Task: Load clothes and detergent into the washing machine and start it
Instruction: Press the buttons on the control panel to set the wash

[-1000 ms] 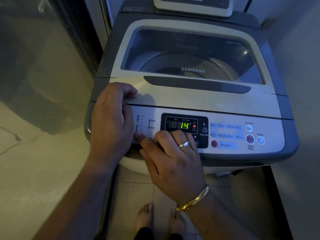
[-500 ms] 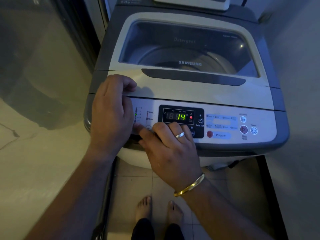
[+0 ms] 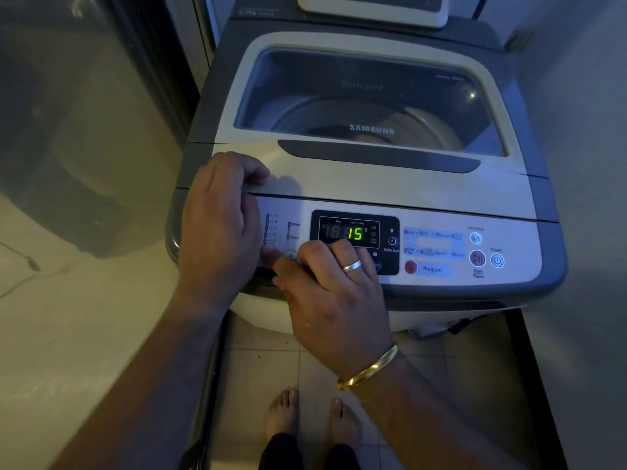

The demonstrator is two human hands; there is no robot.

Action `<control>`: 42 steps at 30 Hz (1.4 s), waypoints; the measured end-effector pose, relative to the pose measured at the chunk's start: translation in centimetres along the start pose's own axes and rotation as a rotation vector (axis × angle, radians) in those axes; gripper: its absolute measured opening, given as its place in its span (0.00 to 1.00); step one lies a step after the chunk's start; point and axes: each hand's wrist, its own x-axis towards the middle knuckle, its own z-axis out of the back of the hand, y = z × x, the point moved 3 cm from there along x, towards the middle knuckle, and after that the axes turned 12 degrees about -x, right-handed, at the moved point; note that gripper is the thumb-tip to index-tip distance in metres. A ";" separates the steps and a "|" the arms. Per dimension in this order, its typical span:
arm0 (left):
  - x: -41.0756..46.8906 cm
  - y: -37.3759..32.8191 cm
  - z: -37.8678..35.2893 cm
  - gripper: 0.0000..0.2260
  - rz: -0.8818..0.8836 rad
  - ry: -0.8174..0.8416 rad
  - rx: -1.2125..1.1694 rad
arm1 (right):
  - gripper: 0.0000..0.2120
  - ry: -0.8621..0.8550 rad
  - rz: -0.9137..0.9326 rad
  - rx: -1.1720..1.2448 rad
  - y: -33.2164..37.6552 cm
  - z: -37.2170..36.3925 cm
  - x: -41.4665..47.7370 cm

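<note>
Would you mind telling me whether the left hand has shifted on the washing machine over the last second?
No. The left hand stays put, its fingers still curled over the lid's front edge at the left end of the control panel; only the camera moved.

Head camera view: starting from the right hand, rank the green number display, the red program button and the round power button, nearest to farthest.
From the right hand:
1. Green number display, just above the knuckles.
2. Red program button, to its right.
3. Power button, far right of the panel.

Display (image 3: 355, 234) now reads 15, up from 14; green indicator light beside your left hand (image 3: 217, 225) gone dark.
</note>
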 end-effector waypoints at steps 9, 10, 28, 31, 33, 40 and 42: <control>-0.1 -0.1 0.1 0.13 0.009 0.008 0.001 | 0.17 -0.066 0.035 0.007 -1.9 0.9 -1.5; -0.1 -0.1 0.1 0.13 0.012 0.008 0.002 | 0.16 -0.087 0.002 0.013 -2.7 1.3 -2.0; -0.2 0.2 -0.2 0.13 0.010 0.007 -0.007 | 0.13 -0.199 -0.148 -0.051 -10.6 4.3 -6.7; -0.2 0.2 -0.2 0.13 0.003 0.009 0.005 | 0.13 -0.216 -0.158 -0.047 -10.6 4.1 -6.8; -0.1 0.2 -0.2 0.12 -0.002 0.012 0.007 | 0.13 -0.218 -0.155 -0.046 -10.7 4.0 -6.8; -0.2 0.3 -0.2 0.13 -0.003 0.006 0.019 | 0.12 -0.231 -0.160 -0.034 -10.7 4.0 -6.8; -0.2 0.3 -0.3 0.13 -0.004 0.002 0.022 | 0.11 -0.235 -0.162 -0.026 -10.7 4.1 -6.6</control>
